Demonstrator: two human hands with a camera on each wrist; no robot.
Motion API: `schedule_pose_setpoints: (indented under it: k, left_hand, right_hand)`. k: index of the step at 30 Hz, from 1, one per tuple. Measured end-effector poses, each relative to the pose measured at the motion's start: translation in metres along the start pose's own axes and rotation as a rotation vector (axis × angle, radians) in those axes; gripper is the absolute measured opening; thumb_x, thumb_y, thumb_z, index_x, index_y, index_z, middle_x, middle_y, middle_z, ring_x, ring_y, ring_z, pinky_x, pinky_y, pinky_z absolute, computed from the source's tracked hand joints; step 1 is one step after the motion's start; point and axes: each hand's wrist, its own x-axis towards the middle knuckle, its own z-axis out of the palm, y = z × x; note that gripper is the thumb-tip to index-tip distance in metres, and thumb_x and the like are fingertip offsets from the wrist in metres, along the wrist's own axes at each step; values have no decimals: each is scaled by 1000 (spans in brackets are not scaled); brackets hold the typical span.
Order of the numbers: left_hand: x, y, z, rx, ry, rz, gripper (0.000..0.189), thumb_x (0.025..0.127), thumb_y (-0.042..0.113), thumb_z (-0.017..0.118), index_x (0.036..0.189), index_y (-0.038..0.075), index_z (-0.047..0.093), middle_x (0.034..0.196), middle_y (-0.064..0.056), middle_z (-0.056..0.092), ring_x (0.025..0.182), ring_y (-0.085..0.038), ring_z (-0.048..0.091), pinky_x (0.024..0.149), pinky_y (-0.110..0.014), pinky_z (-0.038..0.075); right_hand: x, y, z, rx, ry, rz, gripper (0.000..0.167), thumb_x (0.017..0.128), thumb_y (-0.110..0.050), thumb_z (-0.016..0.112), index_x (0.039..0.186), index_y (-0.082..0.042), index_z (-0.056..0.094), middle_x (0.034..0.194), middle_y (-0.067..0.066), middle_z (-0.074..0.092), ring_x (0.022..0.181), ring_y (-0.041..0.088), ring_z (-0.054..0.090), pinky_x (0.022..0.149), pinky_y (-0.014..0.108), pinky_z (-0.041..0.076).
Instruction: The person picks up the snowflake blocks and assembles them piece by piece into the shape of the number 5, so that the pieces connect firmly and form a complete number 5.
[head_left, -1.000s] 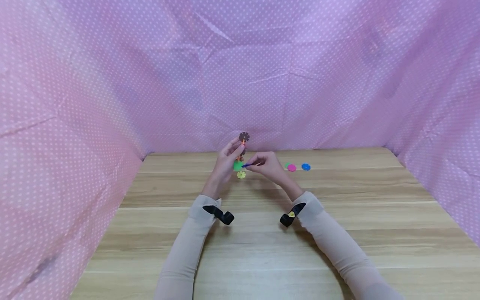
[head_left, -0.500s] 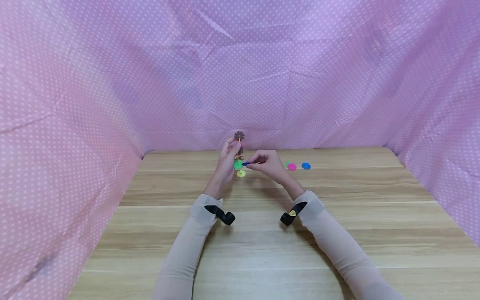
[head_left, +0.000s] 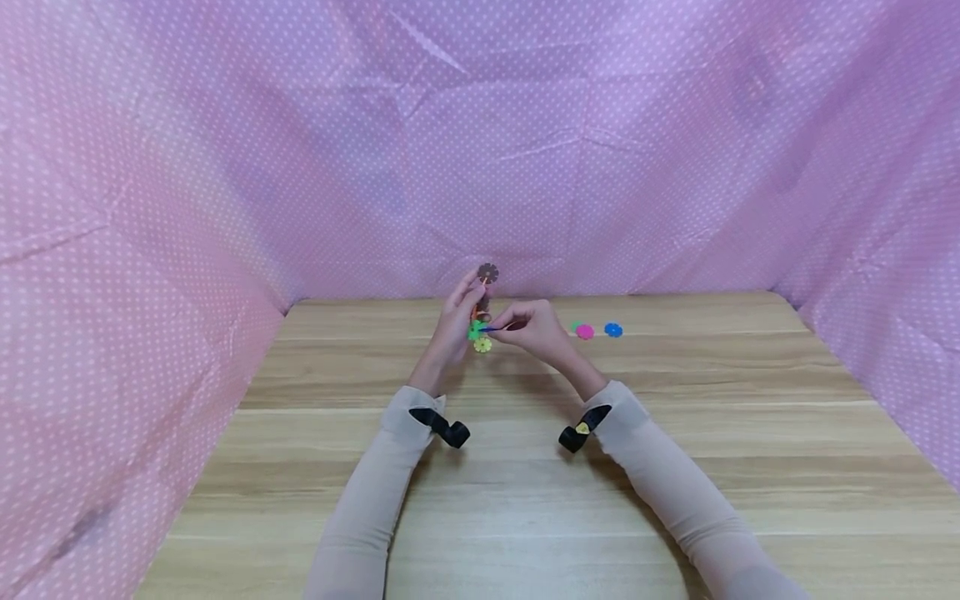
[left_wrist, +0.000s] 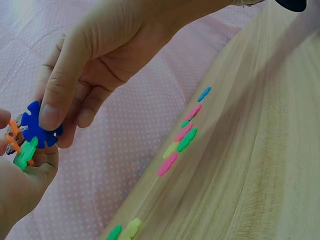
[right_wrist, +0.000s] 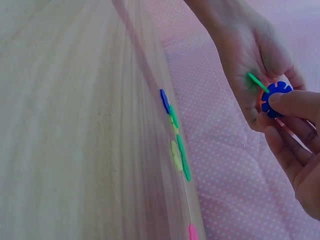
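Note:
My left hand grips a joined set of notched plastic discs above the table's far part. In it are a brown disc at the top, orange discs and a green disc at the lower end. With thumb and fingers my right hand pinches a dark blue notched disc. The blue disc's edge meets the green disc in the left wrist view. The green disc shows edge-on behind the blue disc in the right wrist view. My left fingers hide part of the set.
Loose discs lie near the far edge of the wooden table: a yellow disc below the hands, a pink disc and a blue disc to the right. Several more show in the left wrist view. A pink dotted cloth hangs behind.
The set in my left hand tipped slightly left, then back right. The blue disc in my right hand has come a little left, against the green disc. The loose discs stay put.

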Motion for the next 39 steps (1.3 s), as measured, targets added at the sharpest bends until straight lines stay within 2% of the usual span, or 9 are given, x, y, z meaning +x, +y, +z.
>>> schedule_pose_setpoints:
  k: [4,11,19,24,28,31,35,39]
  left_hand:
    - [1,0,2,-14,7,-1,47,109,22,45,155,24,42,108,0,56,91,-12,47,79,-28,42]
    - [4,-3,6,-84,25,18,46,109,16,44,155,19,44,98,4,57,78,-6,44,67,-19,39]
    - [3,-3,9,-91,19,50,45,109,15,44,154,18,45,98,3,56,74,-6,42,63,-17,36]
    - [2,-1,10,-104,11,50,46,109,15,42,155,16,41,99,3,57,73,-5,42,61,-15,35]
    - [1,2,10,-120,-3,41,48,109,14,41,157,15,38,100,3,56,74,-5,42,61,-15,35]
    - [-1,5,10,-124,-20,41,47,110,15,39,157,15,37,101,3,55,76,-6,41,61,-15,33]
    - [-1,9,11,-131,-32,47,45,111,16,38,156,14,38,102,1,53,77,-6,41,60,-14,32]
    - [-1,12,11,-124,-46,32,44,111,17,39,155,15,41,105,-2,53,77,-8,42,61,-15,36]
  right_hand:
    - [-2,-9,4,0,7,-22,5,83,11,76,87,13,73,92,30,73,72,4,69,69,16,60]
    - [-8,-31,5,1,-2,-59,6,82,15,74,84,18,70,91,34,71,72,11,70,67,16,59]
    - [-2,-3,5,22,8,-70,6,84,8,77,86,13,73,94,31,73,74,6,70,68,18,60]
    - [-2,1,3,26,16,-108,10,85,0,79,86,10,75,93,28,75,74,3,71,67,20,61]
    - [-2,-1,2,40,13,-126,21,86,-11,82,87,8,76,93,27,75,75,3,72,68,21,62]
    - [-3,-3,3,67,15,-128,16,86,-8,82,86,7,76,94,29,74,75,4,72,68,22,62]
    - [-4,-8,5,104,27,-130,4,83,5,80,85,6,77,95,30,73,75,6,73,68,23,63]
    - [-3,-11,5,91,32,-114,5,82,8,79,85,9,75,94,30,73,77,6,73,69,24,63]
